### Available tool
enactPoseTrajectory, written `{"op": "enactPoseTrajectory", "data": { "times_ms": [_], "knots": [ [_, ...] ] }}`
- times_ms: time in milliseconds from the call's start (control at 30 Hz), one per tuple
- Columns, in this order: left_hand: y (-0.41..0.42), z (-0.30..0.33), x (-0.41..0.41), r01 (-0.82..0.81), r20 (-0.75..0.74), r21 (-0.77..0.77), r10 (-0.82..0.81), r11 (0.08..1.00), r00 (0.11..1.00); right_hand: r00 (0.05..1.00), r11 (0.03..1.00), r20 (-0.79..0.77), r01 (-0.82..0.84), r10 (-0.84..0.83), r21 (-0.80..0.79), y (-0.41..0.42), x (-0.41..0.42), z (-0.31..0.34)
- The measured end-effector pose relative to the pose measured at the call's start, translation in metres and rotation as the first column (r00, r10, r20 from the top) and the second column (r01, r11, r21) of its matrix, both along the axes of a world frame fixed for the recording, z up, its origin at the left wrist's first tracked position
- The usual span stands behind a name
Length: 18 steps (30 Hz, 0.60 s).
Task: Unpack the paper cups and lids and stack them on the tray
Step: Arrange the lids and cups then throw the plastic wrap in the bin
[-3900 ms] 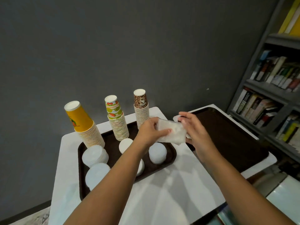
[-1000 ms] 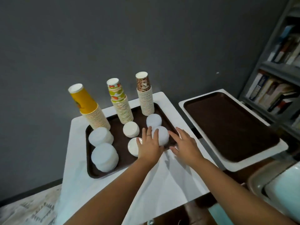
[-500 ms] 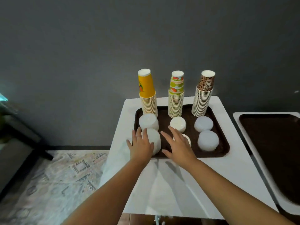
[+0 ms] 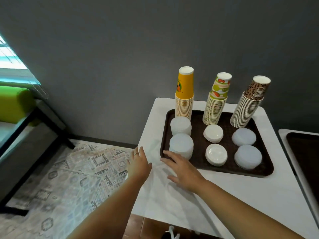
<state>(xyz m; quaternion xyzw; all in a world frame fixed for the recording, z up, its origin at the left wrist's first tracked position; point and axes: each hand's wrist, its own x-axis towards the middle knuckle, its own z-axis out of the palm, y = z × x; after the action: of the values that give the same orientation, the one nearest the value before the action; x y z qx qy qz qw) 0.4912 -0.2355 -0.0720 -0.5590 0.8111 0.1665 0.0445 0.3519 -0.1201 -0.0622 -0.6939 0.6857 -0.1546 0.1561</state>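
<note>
A brown tray [image 4: 198,163] on the white table [image 4: 241,195] holds three upside-down cup stacks: yellow [image 4: 184,94], fruit-patterned [image 4: 216,100] and leopard-patterned [image 4: 248,102]. In front of them stand several stacks of white lids, among them one at the front left [image 4: 181,145] and one at the front right [image 4: 248,156]. Clear plastic wrapping [image 4: 155,190] lies crumpled on the table's left side. My left hand [image 4: 139,163] hovers with spread fingers over the table's left edge. My right hand [image 4: 183,171] lies flat on the wrapping just before the tray's front left corner.
A second brown tray [image 4: 303,152] sits on a white table at the right edge. A patterned rug [image 4: 69,178] covers the floor to the left, beside a dark-framed bench with a green cushion [image 4: 15,104]. A grey wall stands behind.
The view has swung left. Both hands left the lid stacks and moved left and toward me, down to the plastic wrapping at the table's left side.
</note>
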Motion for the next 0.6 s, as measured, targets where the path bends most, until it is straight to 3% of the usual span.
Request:
{"op": "enactPoseTrajectory", "data": {
  "times_ms": [367,467,600],
  "knots": [
    [-0.015,-0.012,0.006,-0.018,0.07,0.093,0.012,0.996,0.998,0.995,0.968,0.027,-0.101,0.098,0.23,-0.009,0.0,-0.026],
    [-0.018,-0.018,0.006,-0.036,-0.004,0.156,0.037,0.987,0.999,0.995,0.955,0.014,-0.102,0.102,0.279,-0.01,-0.001,-0.031],
    [-0.025,-0.016,0.004,-0.088,-0.227,0.194,0.132,0.977,0.965,0.995,0.945,0.022,-0.101,0.099,0.31,-0.008,-0.002,-0.038]
  ]
}}
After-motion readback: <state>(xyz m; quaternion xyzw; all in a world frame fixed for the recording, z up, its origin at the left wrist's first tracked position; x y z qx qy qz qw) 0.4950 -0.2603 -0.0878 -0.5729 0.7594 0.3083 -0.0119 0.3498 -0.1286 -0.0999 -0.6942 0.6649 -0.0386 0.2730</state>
